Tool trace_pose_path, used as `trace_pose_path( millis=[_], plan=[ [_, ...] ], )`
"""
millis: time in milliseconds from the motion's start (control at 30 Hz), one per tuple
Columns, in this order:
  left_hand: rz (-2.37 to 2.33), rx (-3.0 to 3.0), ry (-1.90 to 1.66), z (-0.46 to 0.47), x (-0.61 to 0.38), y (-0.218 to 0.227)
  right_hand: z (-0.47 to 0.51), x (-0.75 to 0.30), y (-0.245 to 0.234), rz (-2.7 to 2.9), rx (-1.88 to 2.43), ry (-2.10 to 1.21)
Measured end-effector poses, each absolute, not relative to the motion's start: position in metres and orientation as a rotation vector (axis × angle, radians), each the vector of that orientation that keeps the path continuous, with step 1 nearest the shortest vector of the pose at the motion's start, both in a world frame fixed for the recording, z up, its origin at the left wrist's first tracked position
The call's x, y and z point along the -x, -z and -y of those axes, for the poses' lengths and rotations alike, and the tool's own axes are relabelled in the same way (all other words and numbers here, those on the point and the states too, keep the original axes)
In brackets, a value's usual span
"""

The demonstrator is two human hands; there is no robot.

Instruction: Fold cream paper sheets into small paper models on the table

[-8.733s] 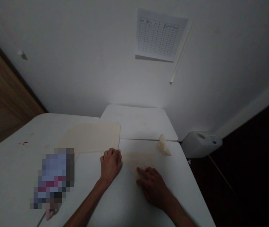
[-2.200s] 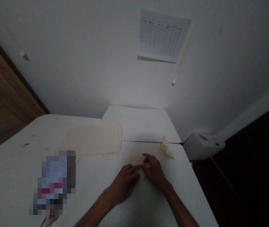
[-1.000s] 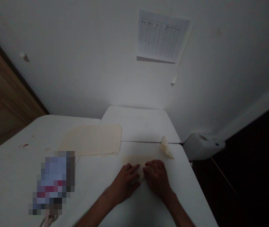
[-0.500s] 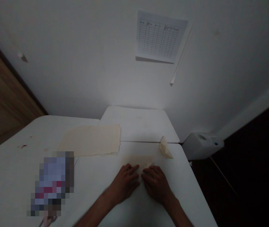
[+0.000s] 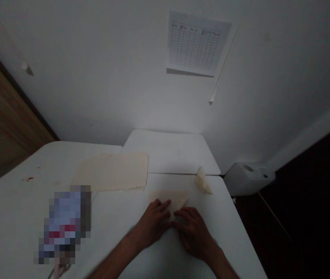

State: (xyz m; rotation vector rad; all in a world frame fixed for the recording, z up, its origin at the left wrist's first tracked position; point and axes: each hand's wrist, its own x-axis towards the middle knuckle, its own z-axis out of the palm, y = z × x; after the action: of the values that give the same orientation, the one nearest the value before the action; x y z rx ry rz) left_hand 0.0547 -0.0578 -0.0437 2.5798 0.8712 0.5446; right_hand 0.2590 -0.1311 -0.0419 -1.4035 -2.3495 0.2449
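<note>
A cream sheet of paper [image 5: 173, 196], partly folded, lies flat on the white table [image 5: 118, 232]. My left hand [image 5: 153, 222] rests on its near left part with fingers stretched out flat. Beside it, my right hand [image 5: 193, 231] presses down on the paper's near right edge, fingers extended and close together. The two hands almost touch. A stack of cream sheets [image 5: 113, 170] lies to the far left of the hands.
A small folded paper shape [image 5: 202, 182] sits near the table's right edge. A blurred-out object [image 5: 63, 224] lies at the near left. A second white table [image 5: 172, 151] abuts the wall. A white container [image 5: 248, 176] stands on the dark floor at right.
Earlier my left hand was by the stack of sheets; it came over onto the paper. Over the last second my right hand slid a little nearer to me along the paper's edge.
</note>
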Motion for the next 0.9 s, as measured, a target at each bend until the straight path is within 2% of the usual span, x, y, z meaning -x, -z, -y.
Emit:
trace_pose_path(
  millis=[300, 633, 900],
  plan=[
    [-0.886, -2.567, -0.488, 0.053, -0.057, 0.05, 0.134, -0.248, 0.031, 2.297, 1.625, -0.292],
    [-0.857, -2.599, -0.549, 0.055, -0.056, 0.048, 0.131, -0.25, 0.052, 2.195, 1.715, 0.07],
    [-0.882, -2.569, -0.492, 0.055, -0.056, 0.046, 0.122, -0.264, 0.053, 2.141, 1.838, 0.208]
  ],
)
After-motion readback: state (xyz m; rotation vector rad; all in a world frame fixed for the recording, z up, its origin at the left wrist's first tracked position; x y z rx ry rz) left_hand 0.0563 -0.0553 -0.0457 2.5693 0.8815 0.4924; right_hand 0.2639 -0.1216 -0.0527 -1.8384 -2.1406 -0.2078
